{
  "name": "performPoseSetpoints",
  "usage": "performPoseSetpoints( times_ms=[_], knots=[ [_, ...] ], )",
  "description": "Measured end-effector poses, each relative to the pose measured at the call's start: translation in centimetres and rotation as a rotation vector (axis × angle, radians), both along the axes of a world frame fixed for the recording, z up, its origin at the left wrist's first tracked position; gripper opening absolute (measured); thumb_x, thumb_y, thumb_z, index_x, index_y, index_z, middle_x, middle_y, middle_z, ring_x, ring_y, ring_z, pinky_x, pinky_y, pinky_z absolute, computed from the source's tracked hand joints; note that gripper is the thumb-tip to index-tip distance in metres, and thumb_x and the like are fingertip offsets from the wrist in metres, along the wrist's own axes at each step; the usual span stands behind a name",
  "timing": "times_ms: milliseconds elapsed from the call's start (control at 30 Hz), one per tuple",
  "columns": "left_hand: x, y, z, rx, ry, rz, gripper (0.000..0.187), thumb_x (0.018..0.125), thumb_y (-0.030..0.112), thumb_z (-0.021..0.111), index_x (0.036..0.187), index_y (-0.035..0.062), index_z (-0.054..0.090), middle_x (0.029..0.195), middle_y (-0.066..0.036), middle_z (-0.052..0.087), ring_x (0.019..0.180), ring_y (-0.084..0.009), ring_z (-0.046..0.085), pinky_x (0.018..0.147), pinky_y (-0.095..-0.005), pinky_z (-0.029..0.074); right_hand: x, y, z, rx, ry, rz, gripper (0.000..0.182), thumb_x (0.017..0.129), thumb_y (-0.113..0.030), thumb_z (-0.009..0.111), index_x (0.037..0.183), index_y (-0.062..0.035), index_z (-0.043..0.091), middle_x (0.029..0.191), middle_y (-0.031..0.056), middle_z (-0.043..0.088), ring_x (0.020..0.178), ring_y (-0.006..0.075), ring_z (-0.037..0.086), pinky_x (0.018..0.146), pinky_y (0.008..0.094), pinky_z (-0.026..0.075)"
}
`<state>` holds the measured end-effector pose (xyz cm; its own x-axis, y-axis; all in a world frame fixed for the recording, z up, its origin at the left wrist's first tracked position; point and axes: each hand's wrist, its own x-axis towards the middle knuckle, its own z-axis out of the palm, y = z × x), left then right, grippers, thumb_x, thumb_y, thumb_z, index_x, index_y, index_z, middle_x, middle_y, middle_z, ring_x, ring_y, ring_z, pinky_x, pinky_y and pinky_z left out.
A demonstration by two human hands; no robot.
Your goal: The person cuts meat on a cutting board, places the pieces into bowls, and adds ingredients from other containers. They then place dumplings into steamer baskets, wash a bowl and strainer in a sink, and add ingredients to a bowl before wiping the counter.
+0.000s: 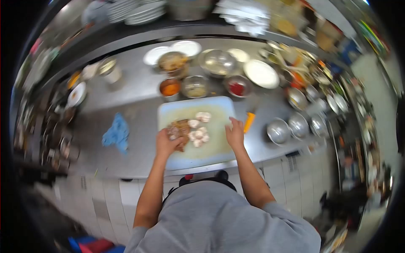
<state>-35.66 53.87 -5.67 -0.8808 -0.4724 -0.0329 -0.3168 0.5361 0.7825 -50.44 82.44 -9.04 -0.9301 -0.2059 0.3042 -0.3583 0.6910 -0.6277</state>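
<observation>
My left hand is closed around the near left side of a reddish-brown, lumpy clump on the cutting board. Blur hides exactly what the clump is. Right beside it lie several whitish bulbs that look like garlic, with more whitish pieces just beyond. Over the board's right edge, my right hand has its thumb and fingers apart, and nothing shows in it. A knife with an orange handle rests on the steel counter to the right of that hand.
A crumpled blue cloth lies left of the board. Behind the board stand a bowl of orange sauce, a bowl of red contents, other bowls and a white plate. Several metal bowls stand right. A shelf spans the back.
</observation>
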Motion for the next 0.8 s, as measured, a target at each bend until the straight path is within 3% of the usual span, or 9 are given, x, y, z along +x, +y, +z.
performPoseSetpoints(
  times_ms=[67,167,300,367,500,567,700,767,800],
  knots=[
    [0.1,0.4,0.2,-0.290,0.087,-0.054,0.061,0.065,0.027,0.086,0.109,-0.0037,0.056,0.107,-0.024,0.061,0.097,-0.0414,0.058,0.085,-0.0479,0.046,-2.9,2.6,-1.7,0.101,0.133,-0.368,0.048,0.082,-0.015,0.069,0.128,-0.0106,0.058,0.121,0.0195,0.054,0.111,0.0397,0.053,0.089,0.0490,0.047],
    [0.5,3.3,3.9,-0.536,0.402,-0.164,0.048,0.068,0.023,0.084,0.099,-0.0007,0.055,0.094,-0.021,0.063,0.088,-0.0408,0.059,0.080,-0.0481,0.048,-4.6,5.2,-3.5,0.291,-0.051,-0.499,0.054,0.078,-0.009,0.070,0.130,-0.0109,0.055,0.126,0.0199,0.050,0.115,0.0400,0.052,0.092,0.0482,0.048],
    [1.8,4.1,4.1,-0.155,0.159,-0.265,0.045,0.072,0.023,0.082,0.098,0.0003,0.053,0.086,-0.018,0.063,0.079,-0.0385,0.060,0.075,-0.0478,0.049,-3.9,6.9,-2.3,0.152,-0.302,-0.522,0.061,0.077,-0.009,0.069,0.134,-0.0064,0.047,0.128,0.0233,0.051,0.117,0.0430,0.052,0.095,0.0484,0.047],
    [2.0,6.2,6.8,0.230,0.012,-0.191,0.043,0.076,0.027,0.081,0.095,0.0008,0.052,0.084,-0.019,0.064,0.075,-0.0391,0.062,0.070,-0.0475,0.049,-2.1,8.1,-1.7,0.075,-0.310,-0.558,0.064,0.077,-0.010,0.068,0.136,-0.0040,0.045,0.120,0.0233,0.055,0.112,0.0399,0.056,0.094,0.0460,0.048],
    [-1.3,11.1,7.2,-0.067,0.130,-0.409,0.039,0.081,0.029,0.077,0.093,0.0005,0.052,0.085,-0.021,0.064,0.078,-0.0403,0.064,0.069,-0.0481,0.049,1.6,11.7,-1.4,-0.311,-0.532,-0.379,0.067,0.082,-0.016,0.070,0.141,-0.0025,0.041,0.097,0.0131,0.061,0.091,0.0245,0.064,0.079,0.0383,0.052],
    [-4.4,14.3,7.4,-0.257,0.127,-0.544,0.035,0.085,0.027,0.072,0.097,0.0021,0.050,0.081,-0.021,0.064,0.081,-0.0399,0.065,0.069,-0.0487,0.049,4.1,13.6,-0.6,-0.753,-0.790,-0.199,0.058,0.089,-0.019,0.067,0.140,-0.0048,0.042,0.090,0.0050,0.060,0.077,0.0133,0.059,0.067,0.0301,0.051],
    [-9.2,18.9,5.2,-0.292,0.078,-0.544,0.039,0.088,0.025,0.068,0.114,0.0016,0.048,0.088,-0.021,0.062,0.088,-0.0398,0.065,0.073,-0.0487,0.051,9.1,16.2,0.5,-0.742,-0.870,-0.200,0.052,0.092,-0.018,0.065,0.136,-0.0049,0.042,0.085,0.0024,0.058,0.068,0.0099,0.055,0.058,0.0252,0.047],
    [-9.6,20.0,3.0,-0.383,-0.033,-0.685,0.066,0.088,0.023,0.070,0.141,0.0040,0.035,0.112,-0.027,0.060,0.104,-0.0446,0.060,0.082,-0.0491,0.051,10.7,17.6,0.7,-0.691,-0.933,-0.172,0.051,0.091,-0.016,0.066,0.133,-0.0030,0.040,0.082,0.0036,0.057,0.063,0.0111,0.055,0.053,0.0273,0.047],
    [-9.4,20.6,2.5,-0.391,-0.051,-0.672,0.066,0.088,0.023,0.070,0.141,0.0040,0.035,0.112,-0.027,0.060,0.104,-0.0446,0.060,0.082,-0.0491,0.051,11.2,18.4,0.4,-0.695,-0.950,-0.156,0.051,0.091,-0.016,0.066,0.133,-0.0030,0.040,0.082,0.0036,0.057,0.063,0.0111,0.055,0.053,0.0273,0.047]
  ],
)
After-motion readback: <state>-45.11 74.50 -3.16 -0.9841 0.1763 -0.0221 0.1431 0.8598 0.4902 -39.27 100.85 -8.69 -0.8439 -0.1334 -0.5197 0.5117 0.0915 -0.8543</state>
